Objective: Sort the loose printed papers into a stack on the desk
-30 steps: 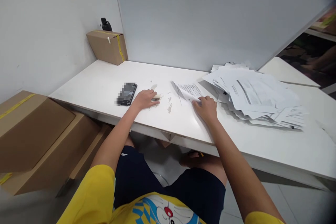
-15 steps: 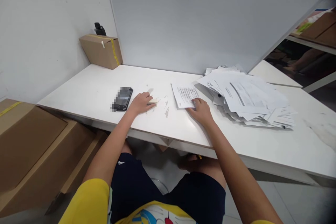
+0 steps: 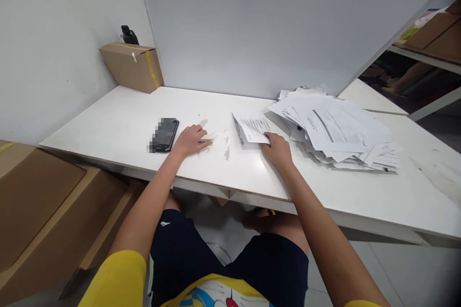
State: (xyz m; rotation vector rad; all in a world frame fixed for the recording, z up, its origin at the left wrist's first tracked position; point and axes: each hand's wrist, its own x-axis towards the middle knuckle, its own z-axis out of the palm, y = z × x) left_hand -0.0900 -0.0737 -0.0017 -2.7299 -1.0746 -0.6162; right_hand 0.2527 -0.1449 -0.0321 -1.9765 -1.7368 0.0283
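Observation:
My left hand (image 3: 192, 140) rests on the white table, its fingers closed around a small pale block (image 3: 206, 138) whose exact kind I cannot make out. Just left of that hand lies a black phone (image 3: 166, 135). My right hand (image 3: 278, 148) pinches the lower right edge of a printed paper sheet (image 3: 254, 127). The sheet is bent, its left side lifted a little off the table. To the right of my right hand a large, untidy pile of printed papers (image 3: 334, 129) is heaped up.
A cardboard box (image 3: 131, 67) with yellow tape stands at the back left, a black object (image 3: 128, 35) behind it. Larger cardboard boxes (image 3: 39, 206) are at the lower left. A grey panel (image 3: 252, 29) closes off the table's back. Scuff marks (image 3: 226, 146) show between my hands.
The paper sheet in my right hand has bent and its left side has risen. My left hand has stayed in place with the pale block. The view has shifted slightly.

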